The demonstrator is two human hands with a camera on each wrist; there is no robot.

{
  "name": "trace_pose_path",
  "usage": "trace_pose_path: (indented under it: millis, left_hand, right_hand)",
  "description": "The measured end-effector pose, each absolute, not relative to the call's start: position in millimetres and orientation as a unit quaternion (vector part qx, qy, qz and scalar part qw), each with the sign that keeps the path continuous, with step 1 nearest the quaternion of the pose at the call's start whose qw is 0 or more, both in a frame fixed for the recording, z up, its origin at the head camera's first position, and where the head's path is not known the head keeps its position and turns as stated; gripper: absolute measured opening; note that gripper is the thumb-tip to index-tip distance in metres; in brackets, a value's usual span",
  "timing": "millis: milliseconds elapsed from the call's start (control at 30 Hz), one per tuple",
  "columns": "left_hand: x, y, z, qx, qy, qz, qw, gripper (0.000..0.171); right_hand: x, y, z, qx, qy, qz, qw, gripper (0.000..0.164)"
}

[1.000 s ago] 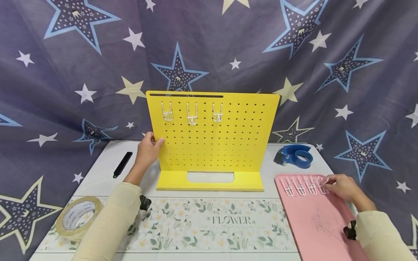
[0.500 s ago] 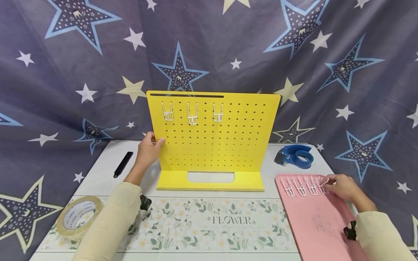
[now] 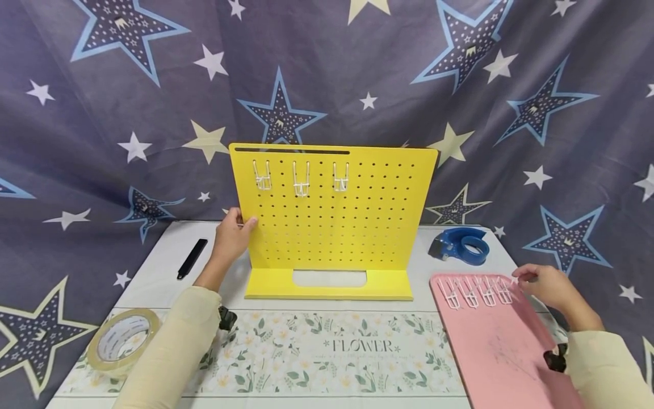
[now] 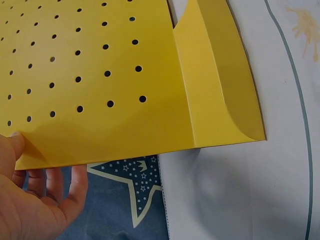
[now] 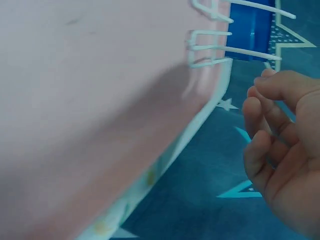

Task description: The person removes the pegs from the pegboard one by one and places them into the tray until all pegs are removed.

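In the head view my left hand (image 3: 233, 236) grips the left edge of a yellow pegboard (image 3: 327, 227) standing upright on the table. Its thumb (image 4: 15, 145) lies on the front face and the fingers go behind the edge in the left wrist view. Three white wire hooks (image 3: 301, 180) hang in the board's upper left part. My right hand (image 3: 549, 289) is at the far right corner of a pink tray (image 3: 511, 346), fingers loosely bent with nothing between them. Several white wire hooks (image 3: 471, 292) lean in a row on the tray's far rim; the nearest hook (image 5: 215, 49) is just beyond my fingertips.
A blue tape dispenser (image 3: 460, 245) stands behind the tray. To the left lie a black bar (image 3: 192, 258) and a big tape roll (image 3: 97, 343), beside my left sleeve. A flower-print mat (image 3: 306, 355) spans the front; a star-patterned curtain (image 3: 357, 51) hangs behind.
My right hand has let go of the rightmost hook on the tray and moved slightly right, away from it. My left hand and the pegboard have stayed put.
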State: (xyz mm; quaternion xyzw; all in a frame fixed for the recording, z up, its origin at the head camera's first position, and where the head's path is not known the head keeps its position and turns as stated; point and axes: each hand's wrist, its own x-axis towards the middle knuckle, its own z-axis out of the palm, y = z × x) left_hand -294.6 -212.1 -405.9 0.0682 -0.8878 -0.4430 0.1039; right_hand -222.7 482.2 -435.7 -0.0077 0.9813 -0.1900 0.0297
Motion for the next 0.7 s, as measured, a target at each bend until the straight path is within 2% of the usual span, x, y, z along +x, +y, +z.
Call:
trace_pose_path:
  millis: [167, 433, 700]
  left_hand:
    - [-293.6, -212.8, -405.0, 0.066, -0.886, -0.447, 0.103, 0.037]
    - [-292.4, -213.5, -404.8, 0.067, -0.888, -0.443, 0.102, 0.035]
    - [-293.5, -213.1, -403.9, 0.068, -0.887, -0.445, 0.097, 0.035]
  right_hand:
    - [-223.3, 477.0, -423.7, -0.022, 0.983, -0.183, 0.005, 0.025]
    - [-226.6, 462.5, -408.1, -0.044, 0.981, -0.160, -0.104, 0.017]
    - [-228.4, 439.3, -383.0, -0.046, 0.972, -0.168, -0.157, 0.017]
